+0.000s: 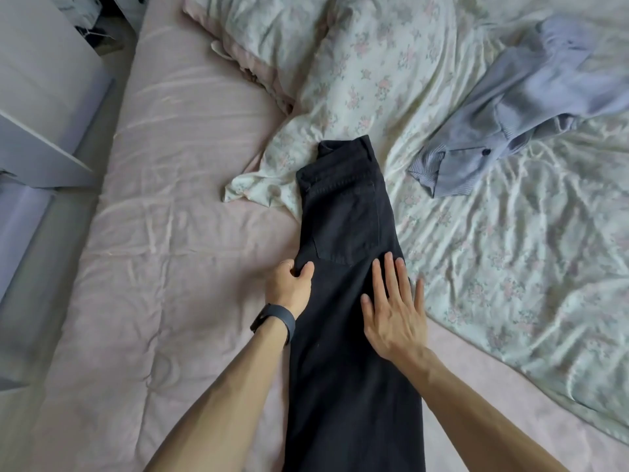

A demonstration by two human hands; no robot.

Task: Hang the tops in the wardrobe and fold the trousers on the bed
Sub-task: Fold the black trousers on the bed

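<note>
Black trousers lie on bed, long axis 12–6, waistband at 12. L hand pinches the 9 o'clock edge; R hand flat, fingers spread, presses beside it, equally near.

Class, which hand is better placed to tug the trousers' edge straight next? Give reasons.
Left: the left hand grips the trousers' edge, while the right hand lies flat on them, holding nothing.
</note>
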